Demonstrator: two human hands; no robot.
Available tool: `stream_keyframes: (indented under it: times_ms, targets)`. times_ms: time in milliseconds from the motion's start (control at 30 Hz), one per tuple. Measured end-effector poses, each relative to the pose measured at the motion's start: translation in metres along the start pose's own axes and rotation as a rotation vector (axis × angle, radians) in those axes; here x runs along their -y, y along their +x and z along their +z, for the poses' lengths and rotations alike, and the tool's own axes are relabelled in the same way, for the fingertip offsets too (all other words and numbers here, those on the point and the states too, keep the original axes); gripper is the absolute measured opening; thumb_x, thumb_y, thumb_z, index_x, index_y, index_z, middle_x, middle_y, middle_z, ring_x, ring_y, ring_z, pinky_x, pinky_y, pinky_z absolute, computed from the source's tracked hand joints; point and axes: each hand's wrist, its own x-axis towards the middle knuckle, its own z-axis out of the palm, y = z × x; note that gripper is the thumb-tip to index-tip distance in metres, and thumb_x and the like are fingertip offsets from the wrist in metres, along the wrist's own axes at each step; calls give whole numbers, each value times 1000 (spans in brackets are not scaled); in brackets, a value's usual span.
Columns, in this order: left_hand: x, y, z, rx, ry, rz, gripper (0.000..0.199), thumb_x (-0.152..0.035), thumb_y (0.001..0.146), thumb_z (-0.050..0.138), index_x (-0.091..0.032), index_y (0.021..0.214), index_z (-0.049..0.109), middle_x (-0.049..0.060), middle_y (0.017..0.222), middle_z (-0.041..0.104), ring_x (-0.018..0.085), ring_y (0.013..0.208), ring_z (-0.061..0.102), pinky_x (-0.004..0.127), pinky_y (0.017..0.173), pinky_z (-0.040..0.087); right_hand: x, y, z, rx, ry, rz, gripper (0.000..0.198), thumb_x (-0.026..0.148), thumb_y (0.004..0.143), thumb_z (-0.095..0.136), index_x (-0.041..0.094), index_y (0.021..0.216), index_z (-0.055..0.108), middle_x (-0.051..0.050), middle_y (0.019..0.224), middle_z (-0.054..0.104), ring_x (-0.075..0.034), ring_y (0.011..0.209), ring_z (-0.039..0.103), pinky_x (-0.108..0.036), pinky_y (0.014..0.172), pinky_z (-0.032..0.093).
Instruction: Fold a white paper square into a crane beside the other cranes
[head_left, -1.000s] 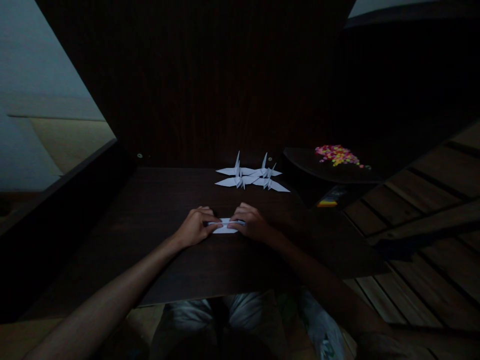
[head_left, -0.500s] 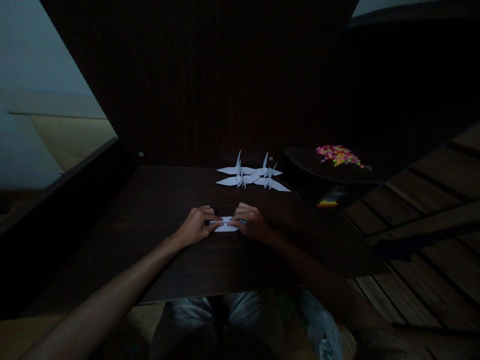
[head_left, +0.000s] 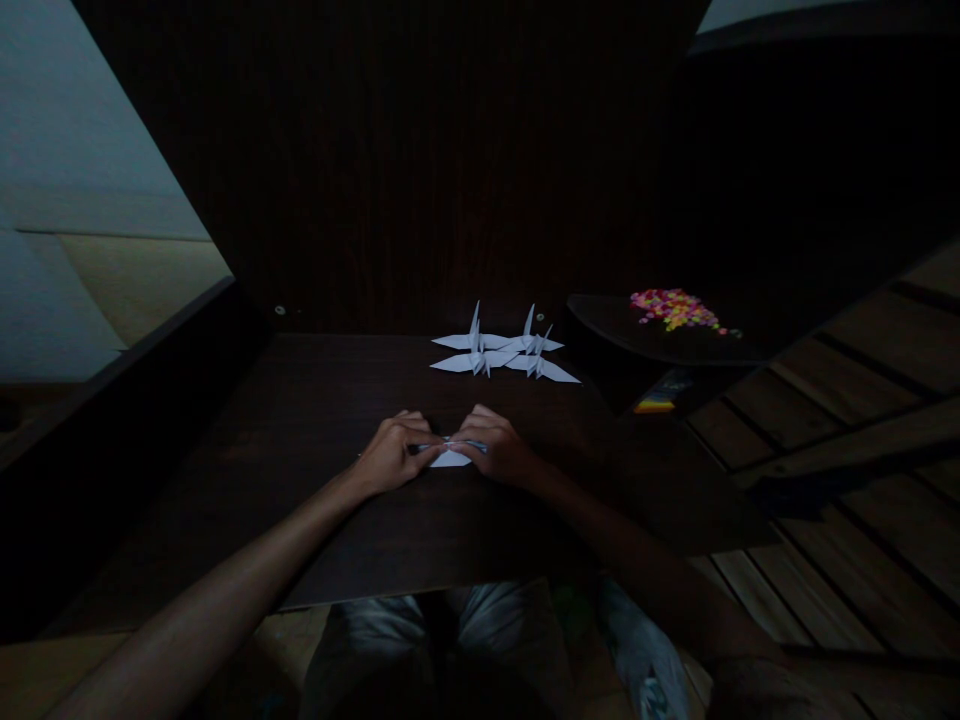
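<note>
A small folded sheet of white paper lies on the dark wooden desk, close in front of me. My left hand pinches its left side between thumb and fingers. On the opposite side my right hand grips the paper the same way, and the two thumbs nearly meet at the middle. The fingers cover much of the sheet, so its full shape is hidden. Beyond my hands stand several white origami cranes, grouped with their wings overlapping.
On the right, a rounded dark shelf carries a pile of small pink, yellow and red pieces. A tall dark panel rises behind the cranes. A raised side board borders the desk at left. Slatted wood lies at right.
The paper's far part, visible before, is now mostly folded up or hidden at the fingers. The thumbs have moved slightly closer together. The cranes stay in place.
</note>
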Motion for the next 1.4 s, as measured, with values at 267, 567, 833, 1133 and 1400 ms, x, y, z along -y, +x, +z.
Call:
stream_keyframes:
  times_ms: [267,567,833,1133,1400]
  targets:
    - [-1,-1,0,-9,34,40,22,-27,89,53,-18,86,73,4,71,67,15,70,56,29,69,40,2,2,-2,15,7,24,15,21,88,58,17,79,69,-5,70,65,-17,71,54,-32,66,45]
    - [6,-1,3,-17,64,37,22,-30,90,54,-18,93,73,5,74,66,16,74,58,30,72,44,-2,1,-9,-35,-8,45,17,25,85,63,17,71,68,-4,68,66,-17,69,54,-31,64,44]
    - [20,-4,-3,-59,0,-9,24,-35,86,59,-17,99,71,6,87,69,16,81,61,29,74,49,-8,-2,-19,-34,-13,54,20,24,86,60,18,70,69,-3,62,64,-16,66,53,-29,61,43]
    - [18,-3,-12,-16,8,-56,21,-32,85,60,-16,81,73,4,68,66,15,67,58,26,61,45,-25,-9,-22,57,-95,8,15,23,87,60,17,76,69,-5,70,65,-17,70,52,-30,64,42]
    - [19,-3,-13,-31,3,-113,21,-34,84,62,-18,82,74,4,68,66,14,66,58,25,60,44,-33,-13,-26,134,-208,-7,19,16,88,54,16,72,63,-5,68,60,-18,69,48,-31,61,39]
